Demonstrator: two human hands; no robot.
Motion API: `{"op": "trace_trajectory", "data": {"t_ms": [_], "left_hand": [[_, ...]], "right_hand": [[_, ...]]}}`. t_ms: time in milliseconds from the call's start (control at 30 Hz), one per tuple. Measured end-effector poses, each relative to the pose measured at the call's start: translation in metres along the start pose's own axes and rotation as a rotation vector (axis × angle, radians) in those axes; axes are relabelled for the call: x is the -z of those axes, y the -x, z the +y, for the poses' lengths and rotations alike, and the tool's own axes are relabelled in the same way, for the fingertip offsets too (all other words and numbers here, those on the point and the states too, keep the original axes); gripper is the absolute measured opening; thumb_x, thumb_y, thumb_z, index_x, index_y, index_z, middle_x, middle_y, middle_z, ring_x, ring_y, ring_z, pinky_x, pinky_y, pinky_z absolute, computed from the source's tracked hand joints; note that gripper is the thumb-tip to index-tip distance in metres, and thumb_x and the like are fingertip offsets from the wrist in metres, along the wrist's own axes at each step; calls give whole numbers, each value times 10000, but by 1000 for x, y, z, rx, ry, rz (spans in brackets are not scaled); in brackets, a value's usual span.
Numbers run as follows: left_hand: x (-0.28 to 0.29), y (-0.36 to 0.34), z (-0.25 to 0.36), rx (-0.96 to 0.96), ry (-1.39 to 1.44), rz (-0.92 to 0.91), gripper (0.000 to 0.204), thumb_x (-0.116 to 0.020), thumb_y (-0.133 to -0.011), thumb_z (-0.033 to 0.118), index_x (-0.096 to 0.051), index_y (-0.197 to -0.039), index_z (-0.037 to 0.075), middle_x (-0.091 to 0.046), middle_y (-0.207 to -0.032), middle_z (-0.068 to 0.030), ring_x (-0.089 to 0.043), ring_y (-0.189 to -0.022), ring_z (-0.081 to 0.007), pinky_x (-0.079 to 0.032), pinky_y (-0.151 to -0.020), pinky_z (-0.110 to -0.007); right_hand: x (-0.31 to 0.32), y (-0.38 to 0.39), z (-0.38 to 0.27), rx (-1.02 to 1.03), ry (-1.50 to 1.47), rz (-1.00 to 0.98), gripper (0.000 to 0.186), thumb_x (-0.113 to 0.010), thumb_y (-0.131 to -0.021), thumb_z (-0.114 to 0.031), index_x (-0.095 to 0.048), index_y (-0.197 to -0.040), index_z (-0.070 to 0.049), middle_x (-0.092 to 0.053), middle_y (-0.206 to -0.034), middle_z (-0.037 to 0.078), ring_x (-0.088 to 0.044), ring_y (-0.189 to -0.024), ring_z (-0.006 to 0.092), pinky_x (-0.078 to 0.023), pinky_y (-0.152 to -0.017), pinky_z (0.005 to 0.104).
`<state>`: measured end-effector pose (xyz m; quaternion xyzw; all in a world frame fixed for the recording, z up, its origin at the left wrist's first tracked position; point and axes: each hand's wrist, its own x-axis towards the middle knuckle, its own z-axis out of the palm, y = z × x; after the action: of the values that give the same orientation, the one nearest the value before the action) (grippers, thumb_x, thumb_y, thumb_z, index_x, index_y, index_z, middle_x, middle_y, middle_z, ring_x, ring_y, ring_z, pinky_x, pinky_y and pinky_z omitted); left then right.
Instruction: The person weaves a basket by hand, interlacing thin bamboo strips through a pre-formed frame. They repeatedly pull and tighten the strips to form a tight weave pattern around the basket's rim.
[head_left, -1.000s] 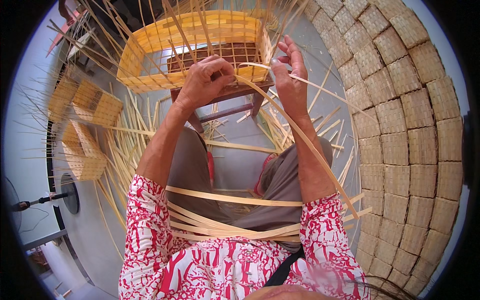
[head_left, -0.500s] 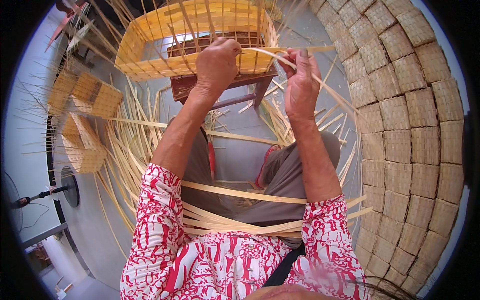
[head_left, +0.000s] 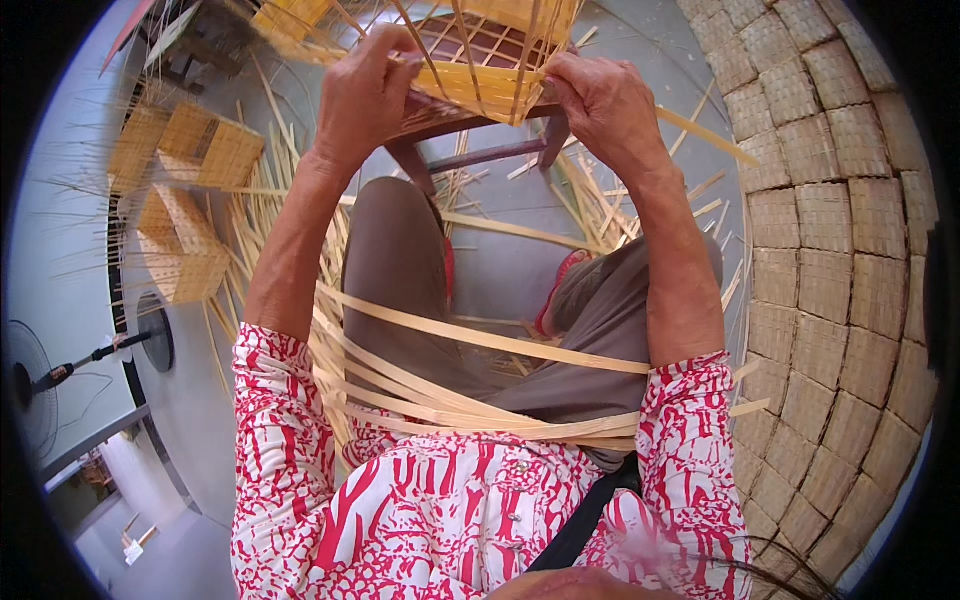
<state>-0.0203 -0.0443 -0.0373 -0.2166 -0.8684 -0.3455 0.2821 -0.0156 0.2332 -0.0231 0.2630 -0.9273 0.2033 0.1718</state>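
A yellow woven basket [head_left: 470,85] with upright stakes stands on a dark wooden stool [head_left: 465,160] at the top of the view. My left hand [head_left: 360,100] is closed on its near wall at the left, fingertips partly hidden. My right hand [head_left: 605,110] is closed at the near right corner of the basket, thumb and finger pressed on the band there. A pale strip [head_left: 705,133] sticks out to the right behind that hand. Several loose flat strips [head_left: 500,345] lie across my lap between my forearms.
Partly woven baskets [head_left: 180,250] with spiky loose ends sit at the left, among scattered strips [head_left: 590,200] on the grey floor [head_left: 500,230]. A standing fan [head_left: 35,380] is at the far left. Rows of stacked woven pieces [head_left: 820,280] fill the right side.
My hands have moved farther apart and up in the view. My right hand has gone from a raised loose strip to the basket's corner. The basket sits higher in the picture, partly out of view.
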Motion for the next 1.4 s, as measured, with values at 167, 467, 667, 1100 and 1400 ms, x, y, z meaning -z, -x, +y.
{"op": "trace_trajectory", "data": {"t_ms": [167, 467, 667, 1100, 1400], "left_hand": [[0, 27, 30, -131, 28, 158, 186, -740, -885, 59, -687, -1063, 56, -730, -928, -93, -699, -751, -162, -571, -676, -283], [-35, 6, 35, 243, 483, -192, 146, -733, -915, 88, -740, -1053, 41, -752, -893, -26, -701, -821, -83, -580, -698, -243], [-30, -6, 32, 415, 708, -303, 18, -682, -935, 25, -681, -953, 22, -683, -797, 34, -631, -723, -20, -497, -585, -202], [-13, -22, 51, -136, 172, -521, 86, -704, -871, 74, -730, -951, 56, -708, -809, -118, -710, -697, -232, -556, -642, -329], [0, -12, 41, -444, 214, -544, 160, -761, -842, -5, -736, -999, 8, -752, -935, -88, -716, -851, -159, -565, -741, -263]], "right_hand": [[-13, 3, -13, -17, -236, -80, 94, -622, -964, -205, -663, -990, -125, -698, -807, 144, -685, -740, 367, -539, -649, 445], [-18, 9, -18, -21, -287, -33, 150, -644, -962, -248, -720, -1013, -129, -716, -808, 137, -705, -746, 347, -559, -676, 433], [-21, 9, -17, 5, -267, -22, 150, -638, -968, -258, -727, -1007, -144, -720, -789, 121, -714, -731, 318, -569, -708, 421], [0, 17, -22, 100, -128, -5, 155, -605, -942, -228, -612, -854, -99, -657, -769, 139, -671, -743, 359, -524, -617, 456], [4, 22, -18, 132, 38, 118, 449, -663, -878, -514, -591, -772, -84, -633, -688, 134, -662, -675, 361, -501, -582, 468]]}}
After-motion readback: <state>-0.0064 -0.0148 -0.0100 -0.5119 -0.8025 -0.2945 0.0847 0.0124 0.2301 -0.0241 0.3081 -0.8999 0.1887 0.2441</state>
